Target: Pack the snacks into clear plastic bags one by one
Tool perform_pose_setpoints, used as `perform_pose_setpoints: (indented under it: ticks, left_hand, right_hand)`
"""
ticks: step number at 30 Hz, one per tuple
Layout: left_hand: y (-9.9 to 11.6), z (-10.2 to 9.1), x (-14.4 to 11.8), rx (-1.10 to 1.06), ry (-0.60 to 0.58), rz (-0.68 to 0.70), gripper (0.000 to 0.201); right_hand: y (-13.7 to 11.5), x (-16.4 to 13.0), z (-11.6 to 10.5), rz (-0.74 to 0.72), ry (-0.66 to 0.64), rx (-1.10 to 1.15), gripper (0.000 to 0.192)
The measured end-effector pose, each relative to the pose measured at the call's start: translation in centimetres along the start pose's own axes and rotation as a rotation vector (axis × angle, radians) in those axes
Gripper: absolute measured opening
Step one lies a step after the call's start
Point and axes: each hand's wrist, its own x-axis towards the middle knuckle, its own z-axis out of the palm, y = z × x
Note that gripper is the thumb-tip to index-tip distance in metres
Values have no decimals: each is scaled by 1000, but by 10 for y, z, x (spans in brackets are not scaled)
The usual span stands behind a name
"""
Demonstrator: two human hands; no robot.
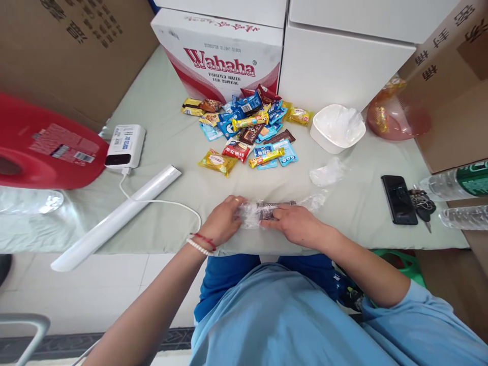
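Near the table's front edge, a clear plastic bag (249, 217) lies crumpled around a dark brown snack packet (266, 210). My left hand (224, 218) pinches the bag's left end; its fingertips are partly hidden in the plastic. My right hand (295, 223) is closed on the brown packet, with fingers pressed over its right part. Loose film trails off to the right, beside another crumpled clear bag (327, 173). Beyond my hands lies a pile of wrapped snacks (249, 122) in blue, yellow, red and brown, with a yellow packet (217, 162) at its near left.
A white bowl (331, 140) holds clear plastic bags. At right are a pink bowl (396, 133), a phone (399, 200), keys (422, 206) and bottles. Left are a power bank (125, 146) with its white cable, a white tube (118, 216) and a red jug (49, 142). Boxes (229, 56) stand behind.
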Motion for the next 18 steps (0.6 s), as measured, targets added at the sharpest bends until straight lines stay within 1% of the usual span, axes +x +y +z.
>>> perform_pose_setpoints:
  ticks: [2, 4, 5, 7, 8, 9, 10, 11, 13, 14, 15, 16, 18]
  left_hand:
    - [-13, -3, -14, -92, 62, 10, 23]
    - [-24, -4, -24, -272, 195, -11, 11]
    - [-29, -4, -27, -374, 288, -54, 10]
    - [-35, -4, -28, -532, 478, -199, 11]
    - [-35, -4, -26, -572, 553, -262, 11]
    - [-32, -4, -24, -580, 594, -286, 14]
    - [-26, -4, -20, -552, 598, -257, 21]
    - [-17, -3, -16, -494, 570, -178, 32]
    - [3, -2, -8, -306, 444, 57, 56]
    - [13, -1, -5, -204, 373, 149, 65]
    - [20, -1, -2, -118, 308, 217, 62]
    - [25, 0, -1, -53, 256, 274, 53]
    - [24, -1, -4, 12, 195, 355, 33]
  right_hand:
    - [2, 0, -1, 9, 11, 16, 49]
    - [3, 0, -3, 19, 4, 19, 50]
    - [3, 0, -4, 19, -5, 18, 50]
    - [2, 1, -6, 10, -26, 11, 52]
    - [1, 1, -7, 4, -32, 5, 52]
    - [1, 1, -7, -2, -35, -3, 53]
    - [0, 1, -8, -9, -36, -12, 54]
    - [-1, 1, -8, -14, -34, -19, 54]
    - [-3, 1, -8, -16, -33, -26, 54]
    - [-3, 1, -8, -12, -35, -26, 55]
    - [-3, 1, -8, -6, -35, -26, 55]
    - [-3, 1, -8, 1, -35, -25, 55]
    - [-3, 0, -8, 14, -34, -22, 54]
